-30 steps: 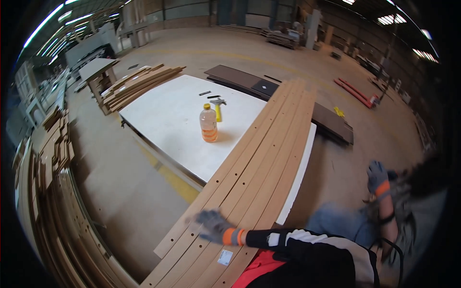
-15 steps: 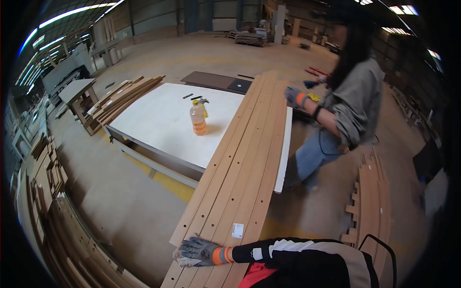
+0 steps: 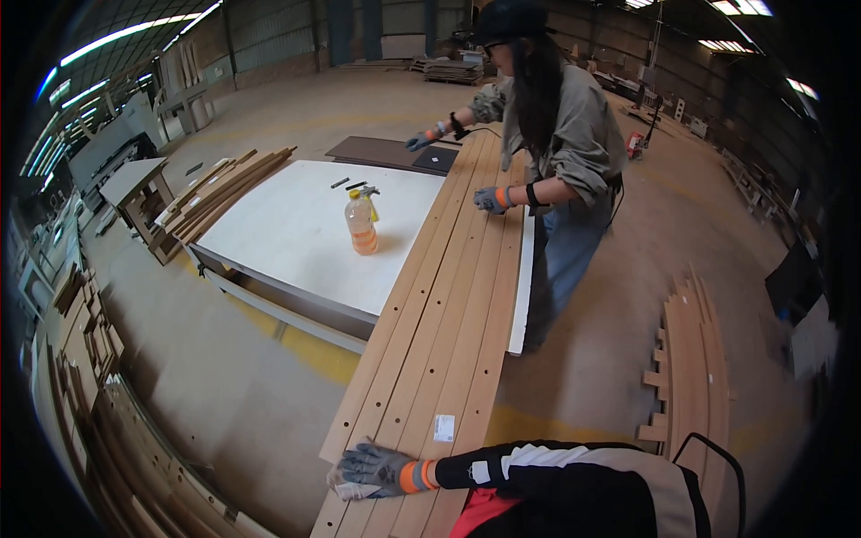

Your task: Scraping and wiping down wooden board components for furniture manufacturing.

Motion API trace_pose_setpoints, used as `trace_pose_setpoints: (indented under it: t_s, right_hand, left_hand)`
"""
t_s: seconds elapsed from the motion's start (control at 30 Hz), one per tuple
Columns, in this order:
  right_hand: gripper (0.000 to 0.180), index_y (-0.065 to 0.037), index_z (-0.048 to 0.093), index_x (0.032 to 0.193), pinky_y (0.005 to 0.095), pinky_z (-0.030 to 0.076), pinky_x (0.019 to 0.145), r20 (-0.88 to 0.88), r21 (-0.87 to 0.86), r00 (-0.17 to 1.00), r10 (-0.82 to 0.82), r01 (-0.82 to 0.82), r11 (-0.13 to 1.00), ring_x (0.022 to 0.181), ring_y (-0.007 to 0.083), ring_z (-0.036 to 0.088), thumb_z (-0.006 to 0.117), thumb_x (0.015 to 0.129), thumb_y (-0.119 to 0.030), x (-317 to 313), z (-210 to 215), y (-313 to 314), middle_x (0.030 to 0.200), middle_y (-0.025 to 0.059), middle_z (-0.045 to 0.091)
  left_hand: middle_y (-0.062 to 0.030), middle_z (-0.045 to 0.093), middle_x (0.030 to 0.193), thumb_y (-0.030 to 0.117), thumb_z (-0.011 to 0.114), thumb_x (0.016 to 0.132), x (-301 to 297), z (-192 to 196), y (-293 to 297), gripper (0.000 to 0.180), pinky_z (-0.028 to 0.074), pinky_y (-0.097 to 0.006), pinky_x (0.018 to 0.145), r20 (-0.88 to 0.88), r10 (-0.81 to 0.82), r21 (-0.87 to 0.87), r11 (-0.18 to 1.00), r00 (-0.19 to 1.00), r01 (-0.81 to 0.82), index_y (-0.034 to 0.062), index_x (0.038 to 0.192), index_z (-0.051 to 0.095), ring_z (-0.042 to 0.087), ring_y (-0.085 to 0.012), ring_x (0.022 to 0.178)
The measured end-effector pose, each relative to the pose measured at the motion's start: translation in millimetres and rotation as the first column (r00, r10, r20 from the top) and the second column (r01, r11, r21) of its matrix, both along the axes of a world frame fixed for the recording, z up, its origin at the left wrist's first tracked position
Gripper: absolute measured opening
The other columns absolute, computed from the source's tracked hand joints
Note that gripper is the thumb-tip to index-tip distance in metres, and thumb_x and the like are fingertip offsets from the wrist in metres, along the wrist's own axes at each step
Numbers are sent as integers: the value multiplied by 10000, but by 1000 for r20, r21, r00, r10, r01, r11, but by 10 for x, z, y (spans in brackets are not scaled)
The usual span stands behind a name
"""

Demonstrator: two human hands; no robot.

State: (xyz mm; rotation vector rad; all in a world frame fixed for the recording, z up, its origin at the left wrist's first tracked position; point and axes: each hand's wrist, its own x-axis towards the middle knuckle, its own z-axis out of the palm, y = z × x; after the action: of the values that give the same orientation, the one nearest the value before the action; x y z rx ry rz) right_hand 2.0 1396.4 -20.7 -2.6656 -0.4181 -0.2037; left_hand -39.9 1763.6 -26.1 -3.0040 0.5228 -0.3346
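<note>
My right hand (image 3: pixel 378 470), in a grey work glove with an orange cuff, presses down near the close end of a long panel of light brown boards (image 3: pixel 444 314). Bunched under its fingers is a pale cloth (image 3: pixel 352 490), partly hidden by the glove. Several small dark holes dot the boards, and a white label (image 3: pixel 444 428) is stuck just beyond my wrist. My left hand does not show. At the far end a co-worker (image 3: pixel 560 134) leans over the boards, one gloved hand (image 3: pixel 493 199) at their surface and the other stretched out to the left.
The boards lie across a white-topped table (image 3: pixel 278 233). On it stand a clear bottle (image 3: pixel 360 224) with orange liquid and a yellow-handled tool (image 3: pixel 372 204). Stacked wood strips (image 3: pixel 224 193) rest at its left edge. More planks lie at left (image 3: pixel 152 439) and right (image 3: pixel 691 368).
The co-worker has moved left and now bends over the far end of the boards, one arm reaching out. My right hand stays at nearly the same spot.
</note>
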Motion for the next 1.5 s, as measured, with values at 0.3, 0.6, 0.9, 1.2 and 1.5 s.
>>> trace_pose_setpoints:
  t_s: [0.3,0.6,0.9,1.2,1.5]
  right_hand:
    - [522,-161,382,1440,526,124,1162,-1,-7,1000,7,-7,1000,1432,308,230,412,930,-266,-4,48,-41,1534,129,275]
    - [522,-145,413,1421,518,118,1163,6,-17,1000,12,-12,1000,1427,321,237,452,917,-278,-11,65,-22,1519,149,299]
    - [527,-116,416,1412,488,117,1170,7,16,1000,18,-18,1000,1423,329,242,461,918,-294,7,41,-30,1510,161,306]
    - [545,-131,419,1412,517,119,1161,48,-10,999,-11,11,1000,1421,321,249,469,924,-368,43,-69,-37,1510,165,304]
    - [546,-126,408,1420,480,120,1173,69,-28,997,-22,24,999,1432,317,227,461,908,-308,16,-102,-20,1519,150,299]
  left_hand:
    - [-135,634,791,108,598,847,-18,432,-134,106,477,-420,751,-212,-9,-275,960,977,-51,79,776,671,585,-300,778]
    - [-213,567,1262,175,594,924,14,494,-226,424,479,-377,934,-217,233,-700,640,948,-318,-50,1275,515,573,-327,1079]
    - [-184,541,1289,202,507,950,197,-653,335,421,448,-363,959,-731,52,-591,448,680,-670,-49,1287,491,549,-254,1115]
    - [-131,562,1243,326,498,949,172,-752,366,449,437,-381,926,-450,-95,-792,502,888,-348,-4,1251,541,548,-257,1060]
    - [-208,630,1135,270,496,887,296,-1091,641,410,481,-435,880,-415,48,-488,831,908,-267,63,1235,560,606,-340,1051]
